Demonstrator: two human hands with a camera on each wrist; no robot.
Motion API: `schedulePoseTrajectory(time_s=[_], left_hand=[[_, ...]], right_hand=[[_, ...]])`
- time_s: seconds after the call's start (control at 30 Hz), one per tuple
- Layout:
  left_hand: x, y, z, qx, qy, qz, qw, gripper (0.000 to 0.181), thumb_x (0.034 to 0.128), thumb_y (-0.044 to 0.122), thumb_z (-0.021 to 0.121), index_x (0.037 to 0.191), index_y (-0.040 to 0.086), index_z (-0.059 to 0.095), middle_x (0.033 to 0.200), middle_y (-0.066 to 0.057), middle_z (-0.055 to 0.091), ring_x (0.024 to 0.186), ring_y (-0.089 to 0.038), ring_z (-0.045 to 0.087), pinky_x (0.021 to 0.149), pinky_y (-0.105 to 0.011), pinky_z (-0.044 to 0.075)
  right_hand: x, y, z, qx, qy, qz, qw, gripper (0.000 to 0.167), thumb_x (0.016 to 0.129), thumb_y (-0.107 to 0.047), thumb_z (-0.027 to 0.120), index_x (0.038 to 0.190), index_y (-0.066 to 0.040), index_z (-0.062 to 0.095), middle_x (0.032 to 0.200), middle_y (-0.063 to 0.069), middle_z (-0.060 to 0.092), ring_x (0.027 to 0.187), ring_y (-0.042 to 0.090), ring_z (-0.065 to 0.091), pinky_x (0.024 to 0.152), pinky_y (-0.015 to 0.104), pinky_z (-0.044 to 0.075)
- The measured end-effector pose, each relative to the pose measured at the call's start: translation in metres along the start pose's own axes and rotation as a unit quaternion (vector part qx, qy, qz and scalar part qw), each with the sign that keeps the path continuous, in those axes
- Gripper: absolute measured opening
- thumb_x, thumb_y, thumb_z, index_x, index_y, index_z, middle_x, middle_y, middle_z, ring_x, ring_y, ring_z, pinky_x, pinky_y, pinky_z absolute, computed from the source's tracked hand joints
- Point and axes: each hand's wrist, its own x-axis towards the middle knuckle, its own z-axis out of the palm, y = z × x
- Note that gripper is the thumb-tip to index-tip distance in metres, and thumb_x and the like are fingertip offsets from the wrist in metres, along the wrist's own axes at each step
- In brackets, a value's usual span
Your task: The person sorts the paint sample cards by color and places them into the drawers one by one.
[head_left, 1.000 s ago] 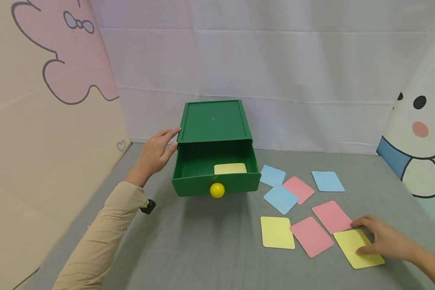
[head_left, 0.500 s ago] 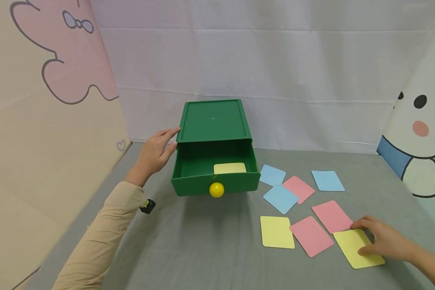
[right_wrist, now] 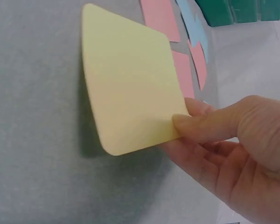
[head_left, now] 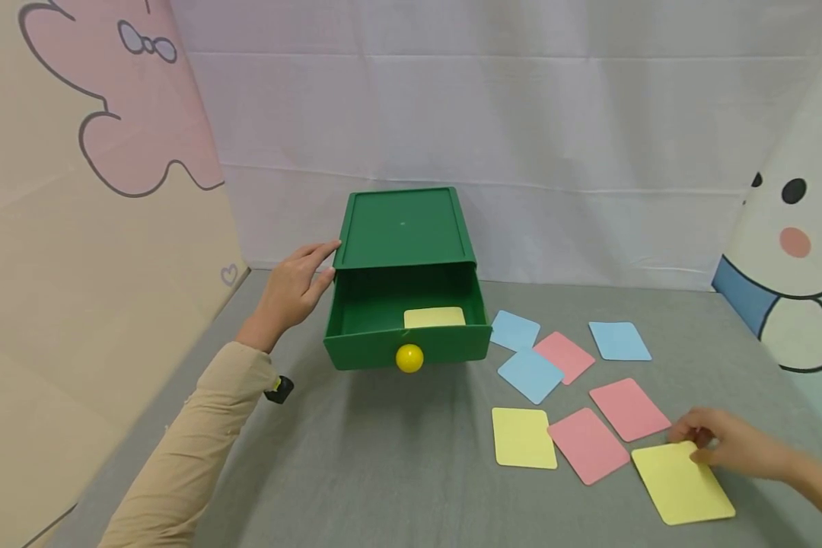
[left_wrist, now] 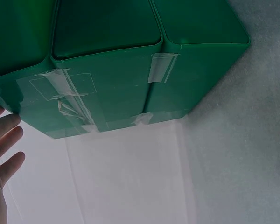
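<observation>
In the head view my right hand [head_left: 736,445] pinches a yellow card [head_left: 688,487] at its far corner. The right wrist view shows the thumb on top of this card [right_wrist: 128,84], fingers beneath, and the card lifted above the cloth with a shadow under it. My left hand [head_left: 291,293] touches the left side of a green drawer box [head_left: 404,228] with straight fingers. Its top drawer [head_left: 366,346] is pulled out, with a yellow knob [head_left: 409,358] on the front. Another yellow card [head_left: 434,317] lies inside the drawer.
On the grey cloth, right of the box, lie a yellow card [head_left: 524,438], several pink cards [head_left: 587,445] and several blue cards [head_left: 619,341]. One blue card [head_left: 530,376] overlaps a pink one. Clear tape [left_wrist: 163,67] joins the stacked green units. A white curtain [head_left: 555,152] hangs behind.
My right hand has pinched the yellow card and raised it off the cloth, shifting it slightly nearer and to the right. The left hand and drawer stay put.
</observation>
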Motion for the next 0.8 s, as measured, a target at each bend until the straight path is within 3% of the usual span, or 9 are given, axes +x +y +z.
schedulePoseTrajectory(time_s=[0.2,0.4,0.53,0.8], left_hand=[[-0.001,-0.001,0.000,-0.001,0.000,0.001,1.0000,0.053,0.0983,0.040,0.031,0.130,0.001,0.048,0.122,-0.019,0.054,0.112,-0.031,0.050,0.086,-0.049,0.043],[-0.001,-0.001,0.000,-0.002,-0.002,0.002,1.0000,0.054,0.0984,0.039,0.031,0.130,0.000,0.049,0.122,-0.019,0.054,0.113,-0.031,0.049,0.088,-0.049,0.042],[-0.001,-0.001,-0.001,0.000,-0.005,0.000,1.0000,0.052,0.0983,0.038,0.032,0.129,-0.001,0.049,0.122,-0.019,0.055,0.114,-0.031,0.048,0.089,-0.049,0.042],[-0.001,-0.002,-0.001,0.004,-0.008,-0.003,1.0000,0.050,0.0981,0.035,0.035,0.130,-0.001,0.048,0.121,-0.020,0.055,0.114,-0.031,0.048,0.090,-0.049,0.041]], right_hand=[[0.007,-0.009,-0.010,0.036,-0.022,0.007,0.9991,0.015,0.078,0.010,0.059,0.092,0.005,0.061,0.089,-0.010,0.060,0.073,-0.001,0.048,0.062,0.016,0.045],[0.024,-0.036,-0.028,0.014,-0.008,0.055,0.9984,0.017,0.081,0.008,0.058,0.097,0.004,0.062,0.092,0.000,0.061,0.076,-0.001,0.049,0.063,0.020,0.049],[0.040,-0.060,-0.044,-0.013,0.018,0.081,0.9965,0.021,0.080,0.009,0.058,0.100,0.005,0.062,0.095,0.010,0.060,0.076,-0.001,0.049,0.061,0.023,0.051],[0.074,-0.115,-0.079,-0.030,0.077,0.115,0.9899,0.025,0.083,0.005,0.057,0.108,0.007,0.059,0.101,0.014,0.059,0.080,0.014,0.057,0.065,0.028,0.054]])
